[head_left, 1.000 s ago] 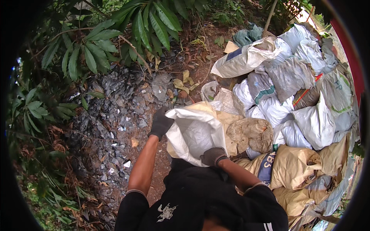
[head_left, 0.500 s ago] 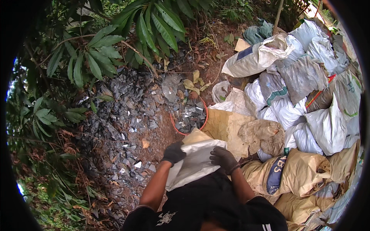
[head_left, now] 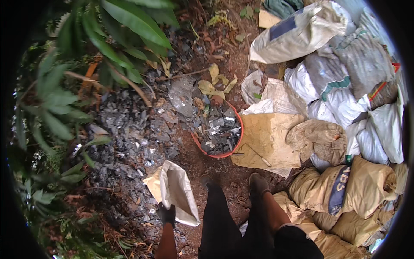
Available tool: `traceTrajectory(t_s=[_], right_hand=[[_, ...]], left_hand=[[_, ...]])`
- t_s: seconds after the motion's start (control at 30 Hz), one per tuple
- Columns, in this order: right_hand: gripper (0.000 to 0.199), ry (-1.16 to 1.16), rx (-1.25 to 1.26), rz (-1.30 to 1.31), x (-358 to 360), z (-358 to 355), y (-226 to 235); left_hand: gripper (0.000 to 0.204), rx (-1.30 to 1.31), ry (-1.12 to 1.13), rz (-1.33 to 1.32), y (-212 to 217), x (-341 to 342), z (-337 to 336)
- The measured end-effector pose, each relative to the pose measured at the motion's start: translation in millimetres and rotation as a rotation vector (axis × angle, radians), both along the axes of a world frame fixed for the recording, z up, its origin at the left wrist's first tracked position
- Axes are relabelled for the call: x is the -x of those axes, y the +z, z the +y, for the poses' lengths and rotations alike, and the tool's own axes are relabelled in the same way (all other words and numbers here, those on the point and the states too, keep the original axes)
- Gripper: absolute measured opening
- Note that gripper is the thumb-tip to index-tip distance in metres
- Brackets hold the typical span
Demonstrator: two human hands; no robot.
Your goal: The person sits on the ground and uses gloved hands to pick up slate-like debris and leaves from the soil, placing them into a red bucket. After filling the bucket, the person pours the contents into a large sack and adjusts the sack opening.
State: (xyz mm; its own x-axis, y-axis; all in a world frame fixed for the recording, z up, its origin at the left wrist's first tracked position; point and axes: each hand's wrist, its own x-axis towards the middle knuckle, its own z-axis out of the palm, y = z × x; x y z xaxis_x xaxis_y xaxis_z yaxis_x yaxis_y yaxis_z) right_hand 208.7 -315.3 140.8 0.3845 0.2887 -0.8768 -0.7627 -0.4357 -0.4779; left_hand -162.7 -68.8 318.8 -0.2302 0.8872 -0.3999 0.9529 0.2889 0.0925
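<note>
My left hand [head_left: 166,213], in a dark glove, grips the near left edge of a pale open-mouthed sack [head_left: 186,200]. This sack is whitish inside and tan outside, held low over the ground left of my legs. My right hand [head_left: 259,184], also gloved, hangs in front of my right leg, apart from the sack; its fingers blend into the dark shapes there. Ahead of my feet stands a round tub with an orange-red rim [head_left: 240,134], heaped with dark, shiny broken pieces [head_left: 219,131].
Dark shards [head_left: 129,125] cover the ground at left, under leafy branches [head_left: 133,26]. A flattened tan sack [head_left: 271,134] lies right of the tub, with a thin wooden-handled tool [head_left: 261,158] on it. Filled white sacks [head_left: 302,32] and tan sacks [head_left: 366,187] pile up on the right.
The sack has moved from in front of my body, where both hands had it, down to the left with my left hand. My right hand has let go of it. The view has shifted.
</note>
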Motion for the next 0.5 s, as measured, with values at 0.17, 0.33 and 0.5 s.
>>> traceTrajectory(t_s=[0.17,0.33,0.5], right_hand=[[0.023,-0.056,0.008,-0.024,12,86,-142],[0.044,-0.296,-0.020,-0.238,7,197,-203],[0.028,-0.361,-0.097,-0.382,16,204,-260]], left_hand=[[0.079,-0.279,-0.790,-0.362,-172,-48,34],[0.040,0.109,-0.318,-0.612,-391,-132,132],[0.037,0.371,0.209,-0.837,-457,-206,220]])
